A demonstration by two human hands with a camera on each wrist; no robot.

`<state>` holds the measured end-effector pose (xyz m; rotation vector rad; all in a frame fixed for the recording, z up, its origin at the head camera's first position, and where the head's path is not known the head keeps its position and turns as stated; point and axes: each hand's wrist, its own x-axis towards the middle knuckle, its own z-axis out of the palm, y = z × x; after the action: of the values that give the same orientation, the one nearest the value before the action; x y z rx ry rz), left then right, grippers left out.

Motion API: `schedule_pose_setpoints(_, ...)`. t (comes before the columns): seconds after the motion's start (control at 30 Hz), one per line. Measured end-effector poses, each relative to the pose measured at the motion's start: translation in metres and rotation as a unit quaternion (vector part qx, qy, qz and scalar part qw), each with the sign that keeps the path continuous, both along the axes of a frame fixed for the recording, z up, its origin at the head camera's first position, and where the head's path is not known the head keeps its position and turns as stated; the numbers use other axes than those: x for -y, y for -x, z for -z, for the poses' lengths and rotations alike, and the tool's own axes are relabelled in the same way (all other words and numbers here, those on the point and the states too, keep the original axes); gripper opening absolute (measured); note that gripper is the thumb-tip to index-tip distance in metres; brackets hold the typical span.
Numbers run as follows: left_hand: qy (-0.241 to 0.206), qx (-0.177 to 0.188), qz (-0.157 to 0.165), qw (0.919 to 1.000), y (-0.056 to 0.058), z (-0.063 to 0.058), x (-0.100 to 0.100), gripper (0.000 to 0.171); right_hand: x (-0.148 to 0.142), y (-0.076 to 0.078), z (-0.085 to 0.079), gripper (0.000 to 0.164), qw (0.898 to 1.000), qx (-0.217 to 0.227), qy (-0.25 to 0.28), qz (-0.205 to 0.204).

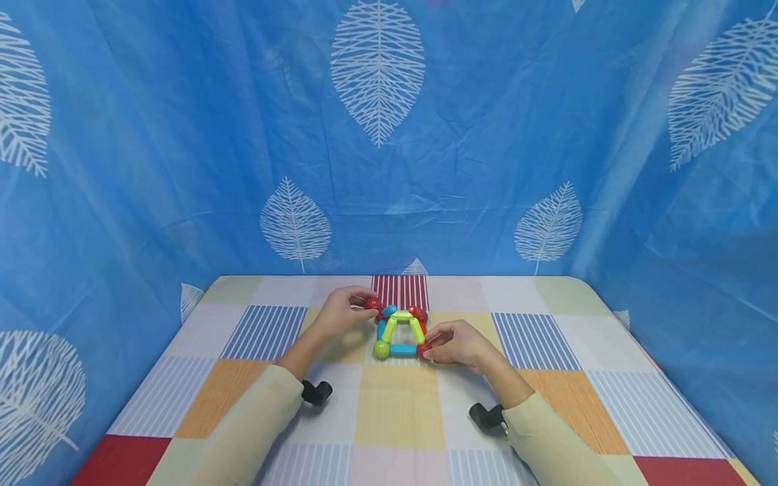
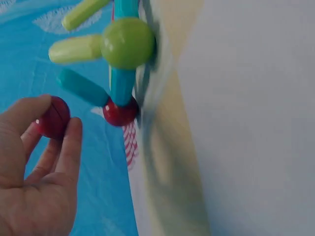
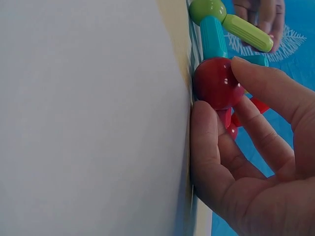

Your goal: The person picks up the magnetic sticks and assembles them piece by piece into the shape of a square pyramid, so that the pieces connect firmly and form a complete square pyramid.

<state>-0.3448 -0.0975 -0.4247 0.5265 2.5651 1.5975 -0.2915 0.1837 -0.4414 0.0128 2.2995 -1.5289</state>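
Note:
A frame of magnetic rods and balls stands on the table, with a green ball [image 1: 381, 349] at its near left corner and a blue rod [image 1: 403, 349] along its near side. Yellow-green rods [image 1: 390, 329] slant upward from the corners. My left hand [image 1: 342, 314] pinches a loose red ball [image 2: 55, 118] between thumb and fingers, raised beside the frame's far left corner, where another red ball [image 2: 121, 112] sits. At the near right corner, my right hand [image 3: 261, 157] holds a red ball [image 3: 218, 83] joined to the blue rod, with thumb and fingers around it.
A patchwork tablecloth [image 1: 398, 405] covers the table. Blue curtains [image 1: 425, 189] with white leaf prints hang behind it and at both sides. Black wrist cameras [image 1: 317, 392] are strapped to both forearms.

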Motion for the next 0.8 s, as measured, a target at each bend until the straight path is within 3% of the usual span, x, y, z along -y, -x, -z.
schedule_pose_setpoints(0.17,-0.025,-0.007,0.019,0.9995,-0.004,-0.002,-0.011,0.041,-0.001,0.000,0.001,0.026,1.000,0.003,0.007,-0.001)
schedule_pose_setpoints(0.57,0.007,-0.041,0.019,0.9990,-0.011,-0.007,-0.029,0.035,-0.002,0.001,-0.001,0.028,1.000,-0.002,0.015,-0.012)
schedule_pose_setpoints(0.8,0.014,-0.033,0.015,0.9992,-0.014,-0.007,-0.034,0.033,-0.002,0.000,0.000,0.028,1.000,-0.007,0.017,-0.016)
